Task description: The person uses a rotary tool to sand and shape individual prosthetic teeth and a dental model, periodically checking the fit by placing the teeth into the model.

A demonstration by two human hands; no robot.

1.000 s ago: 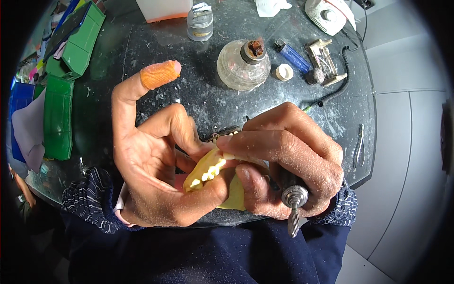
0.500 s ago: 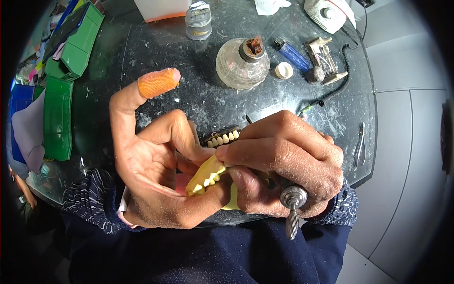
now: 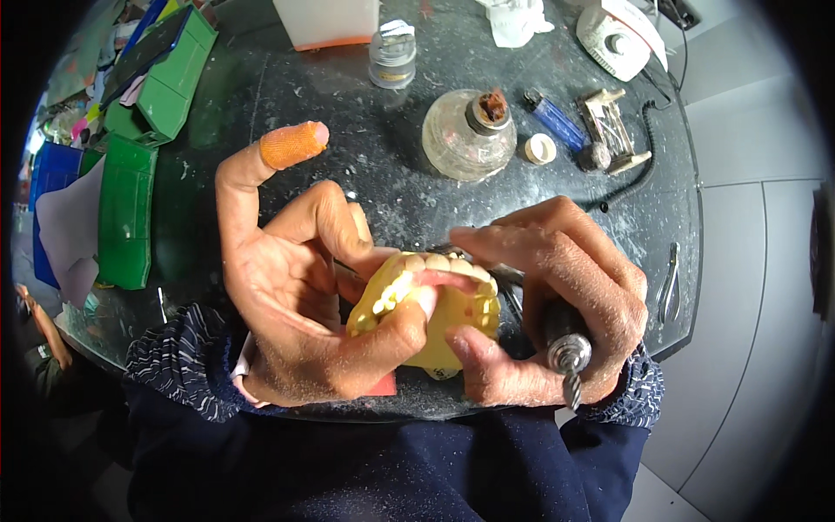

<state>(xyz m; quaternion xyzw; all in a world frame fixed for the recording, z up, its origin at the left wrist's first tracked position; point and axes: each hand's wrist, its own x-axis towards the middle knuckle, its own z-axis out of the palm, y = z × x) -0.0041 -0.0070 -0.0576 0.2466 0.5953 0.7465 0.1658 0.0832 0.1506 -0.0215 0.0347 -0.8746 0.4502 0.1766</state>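
My left hand grips a yellow dental cast, thumb on its inner side and fingers behind. The index finger, in an orange bandage, sticks up free. Pale front teeth with a pink band behind them line the cast's far edge. My right hand, dusted with powder, holds a rotary handpiece against its palm, with the fluted metal bur pointing toward me. Its thumb and index finger are spread at the cast's right side; whether they touch it I cannot tell.
Behind the hands stand a glass spirit burner, a small white cup, a blue lighter, a metal articulator frame and a lidded jar. Green bins line the left. Pliers lie right; a red-pink piece shows below the cast.
The cast has turned so its arch and inner side now face me. My right fingers have come off it and spread apart. The row of teeth on the table is now hidden. The view has shifted slightly.
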